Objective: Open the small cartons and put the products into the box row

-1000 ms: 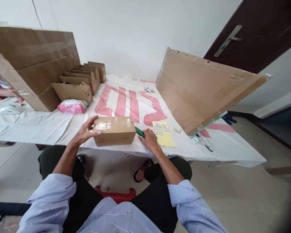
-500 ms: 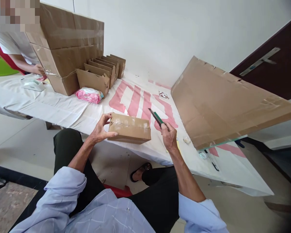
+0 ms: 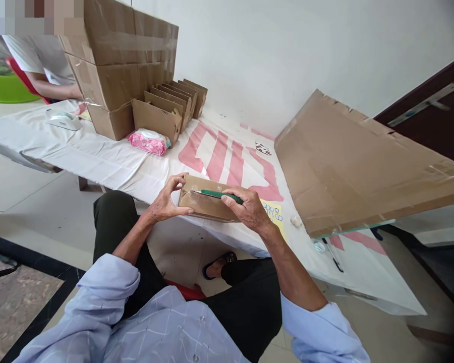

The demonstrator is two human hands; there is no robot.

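While your left hand (image 3: pixel 165 204) grips the end of the small taped brown cardboard box (image 3: pixel 206 200) to steady it at the bench (image 3: pixel 109 164) edge, your right hand (image 3: pixel 249 209) lies over its top. Its fingers (image 3: pixel 232 199) are closed around the green-handled utility knife (image 3: pixel 219 194), laid flat along the taped seam.

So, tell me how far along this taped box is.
Done: the small taped box sits at the table edge, gripped at its end by the left hand. In hand: the right hand lays a green utility knife along the top seam. Left: the tape looks uncut and the flaps are closed.
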